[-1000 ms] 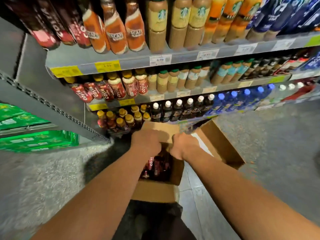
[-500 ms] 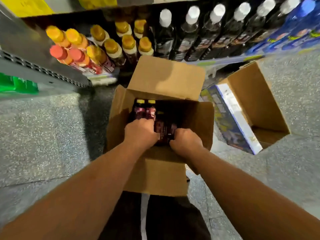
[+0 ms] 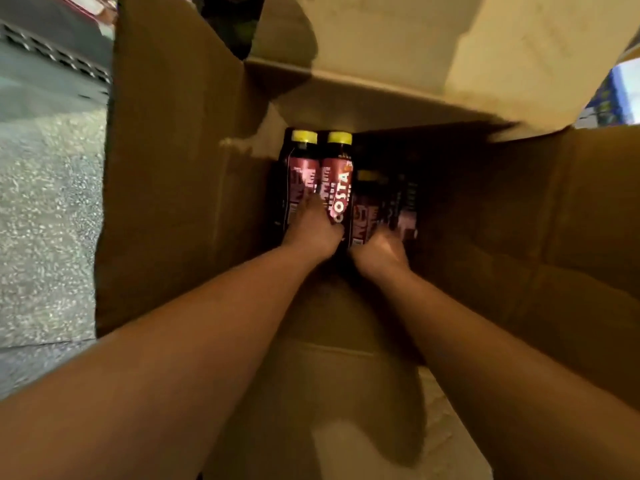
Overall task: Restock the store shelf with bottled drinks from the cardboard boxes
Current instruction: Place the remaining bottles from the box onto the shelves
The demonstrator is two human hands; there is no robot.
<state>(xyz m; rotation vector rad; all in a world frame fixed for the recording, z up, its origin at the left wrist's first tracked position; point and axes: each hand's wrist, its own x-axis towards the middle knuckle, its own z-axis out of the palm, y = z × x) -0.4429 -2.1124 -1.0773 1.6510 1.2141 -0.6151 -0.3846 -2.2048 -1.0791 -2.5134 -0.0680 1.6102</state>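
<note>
An open cardboard box point(image 3: 180, 188) fills the view, its flaps spread outward. Inside lie dark red Costa bottles with yellow caps point(image 3: 337, 178). My left hand point(image 3: 311, 230) is deep in the box, fingers wrapped over the two left bottles point(image 3: 300, 174). My right hand point(image 3: 379, 252) is beside it, closed on a darker bottle point(image 3: 367, 206) in shadow. More bottles lie dim to the right point(image 3: 407, 209); how many I cannot tell.
Speckled grey floor point(image 3: 48, 216) lies left of the box. The perforated base of the shelf point(image 3: 55, 53) shows at top left. A blue-and-white printed pack point(image 3: 620, 95) peeks at the right edge, behind the far flap point(image 3: 433, 46).
My head has dropped close over the box, so the shelf has left the view. Both hands have gone deeper inside and closed on bottles.
</note>
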